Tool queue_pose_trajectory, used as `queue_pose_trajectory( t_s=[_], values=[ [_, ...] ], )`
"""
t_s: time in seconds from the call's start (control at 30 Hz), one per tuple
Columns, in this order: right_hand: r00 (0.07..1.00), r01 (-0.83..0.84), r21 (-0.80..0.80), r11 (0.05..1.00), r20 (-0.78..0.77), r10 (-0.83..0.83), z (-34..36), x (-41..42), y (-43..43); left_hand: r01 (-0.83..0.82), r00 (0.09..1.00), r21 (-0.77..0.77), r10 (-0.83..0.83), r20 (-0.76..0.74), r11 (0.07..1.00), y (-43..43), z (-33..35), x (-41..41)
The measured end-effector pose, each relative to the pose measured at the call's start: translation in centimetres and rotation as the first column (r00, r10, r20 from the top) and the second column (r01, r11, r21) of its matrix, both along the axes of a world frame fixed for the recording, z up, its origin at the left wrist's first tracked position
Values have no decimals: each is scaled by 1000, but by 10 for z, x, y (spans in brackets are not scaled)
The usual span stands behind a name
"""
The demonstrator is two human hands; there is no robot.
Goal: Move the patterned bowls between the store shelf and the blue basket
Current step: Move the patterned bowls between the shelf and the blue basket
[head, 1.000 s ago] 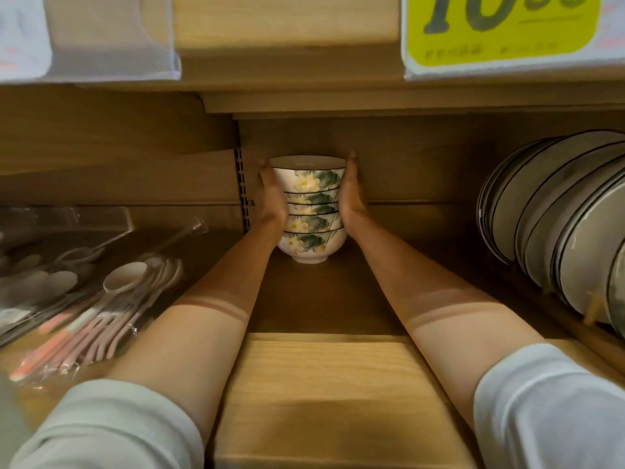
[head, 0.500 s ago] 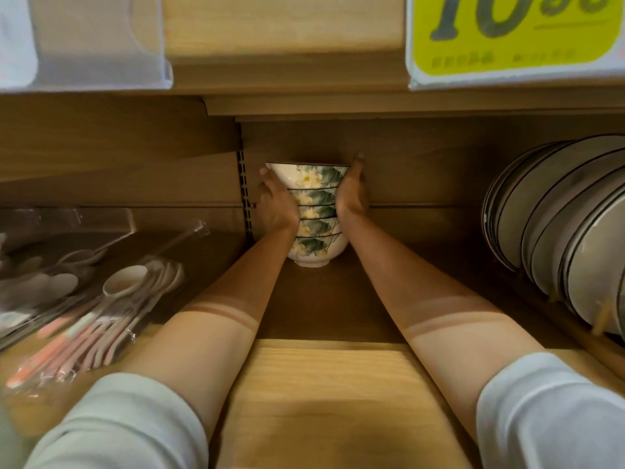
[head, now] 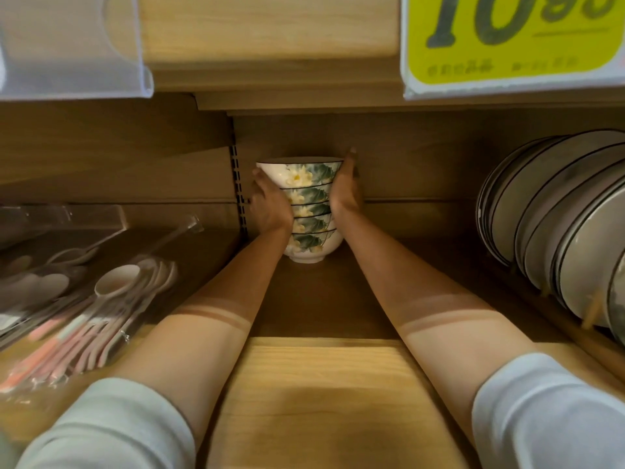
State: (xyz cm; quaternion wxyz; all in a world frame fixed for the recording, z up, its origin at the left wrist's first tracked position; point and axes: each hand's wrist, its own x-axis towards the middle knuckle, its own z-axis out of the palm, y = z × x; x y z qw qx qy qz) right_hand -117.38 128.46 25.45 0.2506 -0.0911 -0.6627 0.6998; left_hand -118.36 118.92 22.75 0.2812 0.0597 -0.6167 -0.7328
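While I have only the head camera to go by, it gives me a fair look into the store shelf (head: 321,299). A stack of patterned bowls (head: 309,211), five nested with a flower-and-leaf print, stands far back against the rear panel. Its foot looks to be on the board, though I cannot tell whether it is just clear of it.

Both arms reach in. My read of the left hand (head: 270,208) is that its fingers curl round the left side of the stack, up near the top bowl. The right hand (head: 345,191) lies flat against the right side, fingers stretched up past the rim, pressing rather than wrapping. The stack is clamped between the two.

Upright plates (head: 558,214) fill a rack at right; packed spoons (head: 101,299) lie at left; a yellow price tag (head: 507,38) hangs above.

No blue basket shows, so I judge this to be one end of a transfer: bowls at the shelf, the carry either way unproven.
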Motion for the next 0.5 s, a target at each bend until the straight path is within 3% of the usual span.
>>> queue_pose_trajectory(
  t_s=[0.4,0.5],
  values=[
    [999,-37,-73,997,9,37,-3,4,1,3,1000,-87,-5,-29,996,0,3,5],
    [1000,-27,-99,995,-9,26,-4,2,2,23,999,-17,-24,-46,1000,1,3,3]
  ],
)
